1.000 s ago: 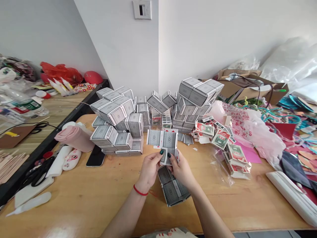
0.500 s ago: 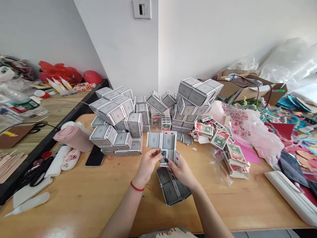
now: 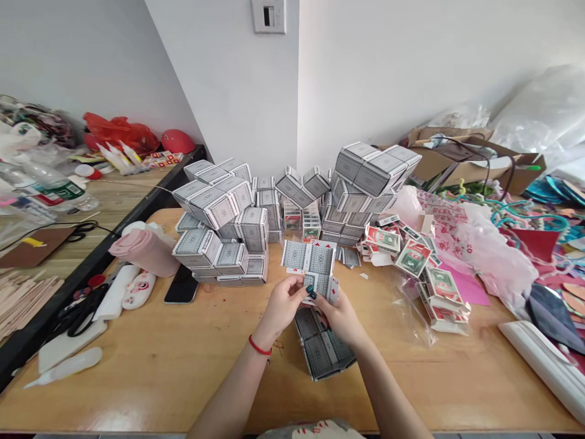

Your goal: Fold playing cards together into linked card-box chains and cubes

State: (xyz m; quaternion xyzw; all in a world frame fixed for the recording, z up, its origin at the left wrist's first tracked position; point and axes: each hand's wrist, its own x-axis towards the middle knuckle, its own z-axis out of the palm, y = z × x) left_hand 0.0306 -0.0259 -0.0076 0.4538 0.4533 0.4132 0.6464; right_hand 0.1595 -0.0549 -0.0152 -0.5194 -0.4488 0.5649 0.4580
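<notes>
Between my two hands are several interlocked playing cards (image 3: 319,259), patterned backs facing me, with red diamonds showing on the folded edges. My left hand (image 3: 287,305) pinches the lower left of this card piece, thumb on top. On its lower right, my right hand (image 3: 340,314) grips it with the thumb close to the left thumb. Just below the hands, a block of folded cards (image 3: 322,350) lies on the wooden table (image 3: 192,366), its upper end partly hidden by my right hand. Ahead stand stacked card blocks (image 3: 214,201) on the left and more card blocks (image 3: 370,171) on the right.
Card boxes (image 3: 414,256) are heaped right of centre beside a pink-printed plastic bag (image 3: 461,225). A phone (image 3: 181,285), a pink cloth roll (image 3: 144,253), black scissors (image 3: 77,317) and a glue bottle (image 3: 66,367) lie at left. A white case (image 3: 539,356) rests at right.
The view has shifted slightly, so the scene sits a little further right. My fingers have moved slightly on the cards, and a card's red-marked edge now shows under the left flap.
</notes>
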